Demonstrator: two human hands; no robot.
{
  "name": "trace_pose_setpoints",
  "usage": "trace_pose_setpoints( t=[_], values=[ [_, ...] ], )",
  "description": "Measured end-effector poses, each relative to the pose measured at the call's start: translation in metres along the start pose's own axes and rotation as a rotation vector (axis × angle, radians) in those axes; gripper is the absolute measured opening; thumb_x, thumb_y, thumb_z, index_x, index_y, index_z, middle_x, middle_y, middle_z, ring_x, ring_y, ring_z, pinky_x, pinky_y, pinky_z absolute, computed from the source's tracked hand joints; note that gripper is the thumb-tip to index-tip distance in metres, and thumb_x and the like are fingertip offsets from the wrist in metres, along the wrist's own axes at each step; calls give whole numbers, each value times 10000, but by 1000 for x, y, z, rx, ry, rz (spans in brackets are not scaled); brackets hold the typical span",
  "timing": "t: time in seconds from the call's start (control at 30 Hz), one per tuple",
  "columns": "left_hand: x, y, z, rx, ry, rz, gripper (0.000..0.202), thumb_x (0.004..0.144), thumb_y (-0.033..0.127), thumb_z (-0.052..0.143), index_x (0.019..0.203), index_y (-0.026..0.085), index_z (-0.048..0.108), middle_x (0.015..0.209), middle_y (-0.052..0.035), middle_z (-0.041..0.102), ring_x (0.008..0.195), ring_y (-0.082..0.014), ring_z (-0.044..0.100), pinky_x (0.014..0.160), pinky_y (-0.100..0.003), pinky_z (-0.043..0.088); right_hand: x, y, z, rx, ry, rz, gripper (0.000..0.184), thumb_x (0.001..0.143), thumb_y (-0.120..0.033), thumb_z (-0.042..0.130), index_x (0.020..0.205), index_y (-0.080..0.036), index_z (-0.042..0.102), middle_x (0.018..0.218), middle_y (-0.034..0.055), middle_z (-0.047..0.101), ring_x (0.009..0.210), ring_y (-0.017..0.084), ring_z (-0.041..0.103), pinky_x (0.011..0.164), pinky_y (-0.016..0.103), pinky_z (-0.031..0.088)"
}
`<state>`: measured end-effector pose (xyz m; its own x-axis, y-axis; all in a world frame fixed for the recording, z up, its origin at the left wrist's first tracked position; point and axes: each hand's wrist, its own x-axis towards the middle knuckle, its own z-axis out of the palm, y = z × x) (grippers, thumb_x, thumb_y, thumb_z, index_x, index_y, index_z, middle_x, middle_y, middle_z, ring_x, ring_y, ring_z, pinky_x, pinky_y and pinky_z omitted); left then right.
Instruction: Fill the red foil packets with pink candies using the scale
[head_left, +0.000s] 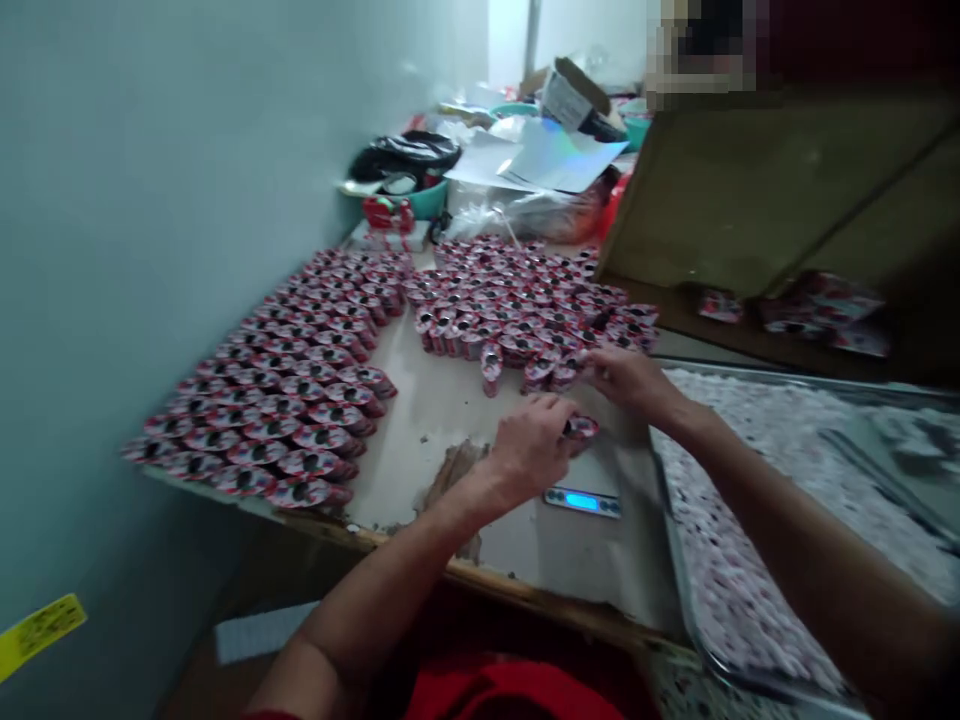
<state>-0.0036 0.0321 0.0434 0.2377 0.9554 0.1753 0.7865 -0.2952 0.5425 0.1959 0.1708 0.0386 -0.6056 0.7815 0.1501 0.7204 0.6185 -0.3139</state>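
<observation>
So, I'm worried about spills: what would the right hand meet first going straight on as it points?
The right hand would first meet the nearest packet, maybe touching now; depth is unclear.

Both arms reach forward from the bottom and right of view, bare-skinned, converging. Left forearm [409, 570] slants up and rightward, elbow bent low in view; wrist close to straight. Left grip [534, 440] back upward, knuckles bent, fingers curled over and down, closed rather than spread. Right forearm [787, 510] comes in from the lower right corner, long diagonal up and leftward; its elbow cannot be made out. Right grip [615, 378] farther forward than the left, pointing leftward, fingers bent and drawn together at the tips; exact fingertip closure too small to tell. Grips near each other, not touching.
</observation>
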Motion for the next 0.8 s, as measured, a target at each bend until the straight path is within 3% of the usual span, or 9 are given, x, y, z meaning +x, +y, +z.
trace_pose_setpoints(
  t=[0.13, 0.2, 0.27, 0.33, 0.43, 0.53, 0.67, 0.8],
  values=[
    [8, -83, -88, 125, 184, -186, 233, 896, 240, 770, 1101, 208, 664, 1152, -94, 724, 1062, -261, 666, 936, -389, 529, 7, 11, 19, -177, 6, -43, 348, 977, -227, 610, 1308, -214, 715, 1202, 126, 777, 940, 258, 733, 724, 310, 457],
    [13, -128, -134, 121, 232, -260, 281, 853, 210, 783, 1110, 204, 669, 1119, -78, 736, 1021, -249, 679, 948, -390, 530, 6, 10, 22, -270, -1, -57, 315, 1007, -235, 573, 1280, -233, 730, 1204, 117, 773, 919, 256, 734, 666, 310, 417],
    [18, -166, -166, 106, 245, -307, 307, 810, 149, 766, 1100, 213, 691, 1064, -49, 754, 991, -232, 698, 957, -378, 538, 6, 5, 23, -333, -44, -69, 275, 1027, -248, 547, 1210, -228, 752, 1175, 110, 775, 886, 253, 734, 615, 316, 364],
    [19, -192, -183, 54, 186, -282, 336, 768, 112, 755, 1079, 234, 731, 1066, -18, 773, 991, -206, 718, 971, -350, 548, 7, -2, 21, -371, -79, -53, 257, 1039, -271, 538, 1146, -221, 766, 1157, 106, 778, 860, 252, 733, 583, 324, 309],
    [9, -211, -189, 30, -18, -244, 328, 731, 109, 758, 1031, 240, 767, 1054, 10, 795, 995, -168, 741, 987, -309, 561, 0, -20, 7, -359, -103, 1, 264, 1049, -305, 538, 1068, -215, 785, 1130, 105, 793, 882, 256, 738, 577, 328, 276],
    [-8, -219, -186, 132, -160, -195, 278, 846, 210, 688, 1114, 210, 762, 1116, 2, 798, 1060, -168, 737, 1043, -328, 559, -21, -47, -21, -301, -105, 85, 264, 1040, -360, 578, 1013, -232, 807, 1046, 98, 816, 916, 269, 748, 594, 327, 301],
    [-23, -236, -175, 282, -141, -53, 338, 1007, 412, 481, 1016, 218, 757, 1105, -39, 789, 1077, -218, 713, 1048, -415, 582, -56, -92, -44, -354, -203, 217, 211, 1009, -338, 620, 991, -255, 814, 960, 101, 826, 843, 277, 758, 583, 322, 308],
    [-37, -238, -160, 406, -33, -41, 483, 950, 584, 605, 1201, 192, 736, 1368, -121, 695, 1348, -373, 591, 1185, -663, 412, -83, -116, -30, -373, -323, 257, 194, 1012, -266, 615, 948, -223, 793, 918, 119, 821, 755, 261, 755, 556, 312, 317]
  ],
)
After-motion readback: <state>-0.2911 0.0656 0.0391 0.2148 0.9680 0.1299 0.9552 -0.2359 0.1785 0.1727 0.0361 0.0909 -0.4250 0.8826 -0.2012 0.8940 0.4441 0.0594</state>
